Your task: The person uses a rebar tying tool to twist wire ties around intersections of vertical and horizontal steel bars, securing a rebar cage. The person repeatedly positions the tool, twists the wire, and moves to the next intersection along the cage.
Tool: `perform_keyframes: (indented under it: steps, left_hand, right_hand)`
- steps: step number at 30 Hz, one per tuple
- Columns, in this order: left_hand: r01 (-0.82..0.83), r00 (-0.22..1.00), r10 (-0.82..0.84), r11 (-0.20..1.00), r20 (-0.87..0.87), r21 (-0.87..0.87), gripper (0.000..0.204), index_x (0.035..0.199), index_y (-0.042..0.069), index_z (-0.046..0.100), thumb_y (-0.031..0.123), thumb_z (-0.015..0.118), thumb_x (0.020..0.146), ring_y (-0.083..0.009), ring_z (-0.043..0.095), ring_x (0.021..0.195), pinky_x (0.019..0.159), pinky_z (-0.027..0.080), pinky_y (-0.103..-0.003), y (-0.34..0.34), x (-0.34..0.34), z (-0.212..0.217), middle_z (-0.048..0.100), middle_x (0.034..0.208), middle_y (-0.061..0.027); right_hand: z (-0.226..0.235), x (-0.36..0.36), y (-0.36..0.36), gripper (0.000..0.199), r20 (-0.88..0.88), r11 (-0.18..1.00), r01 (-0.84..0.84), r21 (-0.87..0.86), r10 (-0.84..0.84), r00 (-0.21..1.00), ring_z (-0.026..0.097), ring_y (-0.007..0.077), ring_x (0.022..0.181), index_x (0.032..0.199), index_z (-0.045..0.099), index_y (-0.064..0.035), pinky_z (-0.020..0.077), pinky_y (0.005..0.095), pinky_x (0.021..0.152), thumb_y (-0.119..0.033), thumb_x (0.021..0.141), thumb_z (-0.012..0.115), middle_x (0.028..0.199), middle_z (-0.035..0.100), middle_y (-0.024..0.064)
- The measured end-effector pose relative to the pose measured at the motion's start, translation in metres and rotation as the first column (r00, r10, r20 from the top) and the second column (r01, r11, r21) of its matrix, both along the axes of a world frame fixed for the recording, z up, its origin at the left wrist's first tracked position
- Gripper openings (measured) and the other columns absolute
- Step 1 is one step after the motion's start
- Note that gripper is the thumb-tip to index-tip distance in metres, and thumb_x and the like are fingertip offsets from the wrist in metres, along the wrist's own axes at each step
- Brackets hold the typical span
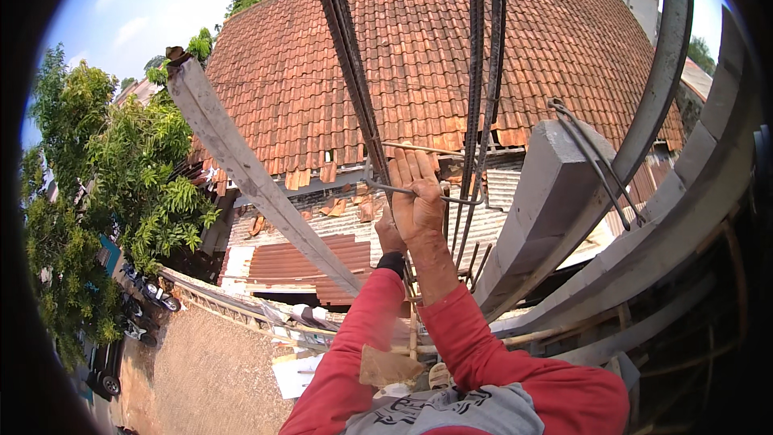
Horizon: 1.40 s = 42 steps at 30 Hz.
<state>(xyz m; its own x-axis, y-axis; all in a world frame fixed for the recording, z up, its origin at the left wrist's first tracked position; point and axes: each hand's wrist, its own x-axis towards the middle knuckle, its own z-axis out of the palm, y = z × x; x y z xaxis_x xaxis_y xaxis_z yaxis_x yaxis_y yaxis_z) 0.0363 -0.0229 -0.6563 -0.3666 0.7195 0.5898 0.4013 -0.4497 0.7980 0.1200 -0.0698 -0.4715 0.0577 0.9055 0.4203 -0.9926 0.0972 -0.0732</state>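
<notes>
My right hand (418,197) is raised in front of me, fingers wrapped over a thin steel stirrup tie (451,199) that rings the vertical rebar bars (477,105). My left hand (389,235) sits just below and behind the right one, mostly hidden, gripping near the left rebar bundle (348,56). Both arms wear red sleeves. Another horizontal tie (411,147) crosses just above my fingertips.
A grey timber plank (250,173) leans diagonally on the left. A concrete post (535,209) with wire loops stands to the right, beside curved formwork (692,185). Behind is a red tiled roof (419,56). Far below lie a dirt lane (209,370), motorbikes and trees.
</notes>
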Motion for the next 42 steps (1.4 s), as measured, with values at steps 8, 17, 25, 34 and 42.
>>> perform_keyframes:
  steps: [8,17,25,34,42]
  left_hand:
    - [-0.018,0.997,0.014,0.999,-0.071,-0.049,0.035,0.097,0.000,0.059,0.023,0.082,0.082,-0.0392,0.071,0.072,0.065,0.054,-0.045,-0.011,-0.001,0.008,0.069,0.075,-0.0200]
    - [0.011,1.000,-0.011,1.000,-0.002,0.001,0.021,0.102,-0.002,0.059,0.007,0.063,0.083,-0.0495,0.063,0.070,0.065,0.049,-0.052,0.002,-0.010,-0.019,0.062,0.072,-0.0254]
    - [0.126,0.992,-0.127,0.990,-0.022,-0.057,0.049,0.118,-0.002,0.065,0.021,0.085,0.080,-0.0397,0.072,0.099,0.087,0.055,-0.045,-0.002,-0.013,-0.014,0.074,0.103,-0.0207]
    - [0.111,0.915,-0.164,0.981,-0.369,-0.161,0.070,0.126,-0.001,0.064,0.044,0.091,0.079,-0.0296,0.072,0.096,0.088,0.056,-0.040,-0.065,-0.053,0.064,0.075,0.103,-0.0150]
    - [0.089,0.982,-0.105,0.990,-0.159,-0.105,0.036,0.092,-0.002,0.075,0.030,0.066,0.108,-0.0086,0.051,0.064,0.058,0.041,-0.029,-0.180,-0.060,0.192,0.067,0.074,-0.0030]
  right_hand:
    - [0.034,0.004,0.001,0.098,0.035,0.998,-0.020,-0.063,0.022,0.999,0.012,0.0428,0.161,0.162,0.005,0.0141,0.0126,0.0508,0.135,0.009,0.074,0.048,0.171,0.011,0.0316]
    - [0.030,0.010,0.000,0.097,0.170,0.991,-0.057,-0.118,0.076,0.983,0.014,0.0369,0.163,0.166,0.008,0.0083,0.0145,0.0494,0.133,-0.001,0.079,0.050,0.174,0.011,0.0272]
    - [0.032,0.009,-0.007,0.100,0.113,0.994,-0.081,-0.079,0.090,0.990,0.018,0.0358,0.162,0.167,0.002,0.0045,0.0209,0.0468,0.133,0.001,0.086,0.061,0.175,0.011,0.0229]
    - [0.030,0.022,-0.017,0.104,0.008,0.987,-0.124,-0.103,0.125,0.992,0.016,0.0343,0.162,0.167,0.004,0.0021,0.0208,0.0478,0.133,-0.003,0.087,0.071,0.174,0.013,0.0202]
    - [0.024,0.025,-0.028,0.095,0.069,0.983,-0.182,-0.027,0.184,0.981,0.024,0.0327,0.160,0.165,0.015,0.0037,0.0211,0.0469,0.132,-0.008,0.090,0.071,0.171,0.023,0.0198]
